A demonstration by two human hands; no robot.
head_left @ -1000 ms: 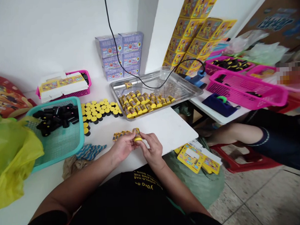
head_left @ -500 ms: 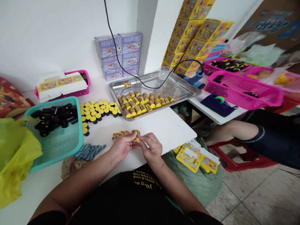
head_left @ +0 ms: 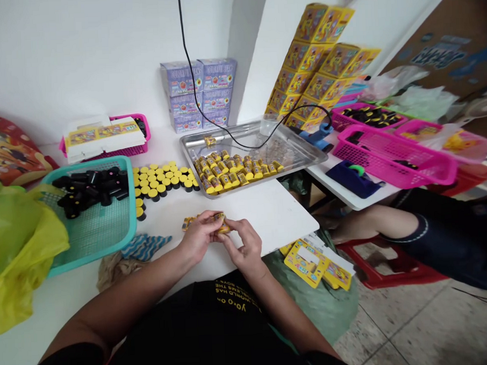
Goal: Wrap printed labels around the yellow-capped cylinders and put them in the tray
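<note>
A small yellow canister with a printed label (head_left: 223, 227) is pinched between both hands above the near edge of the white table. My left hand (head_left: 202, 237) has its fingers closed round the canister's left side and partly covers it. On the other side my right hand (head_left: 246, 246) grips it between thumb and fingertips. Just behind the left hand, a few more printed yellow pieces (head_left: 186, 223) lie on the table, mostly hidden. Beyond them, a metal tray (head_left: 315, 155) carries many labelled yellow canisters (head_left: 235, 170) lying in rows.
Black pots with yellow lids (head_left: 152, 181) stand beside a teal basket (head_left: 132, 209) of black parts. A cable (head_left: 187, 61) hangs over the tray. Yellow boxes (head_left: 314, 55) are stacked at the back. Another person's leg (head_left: 390, 222) is at right, below pink baskets (head_left: 424, 177).
The canister has been turned in my fingers, from nearly upright to tilted over. My right hand's fingers have shifted around it, and the camera view has moved slightly.
</note>
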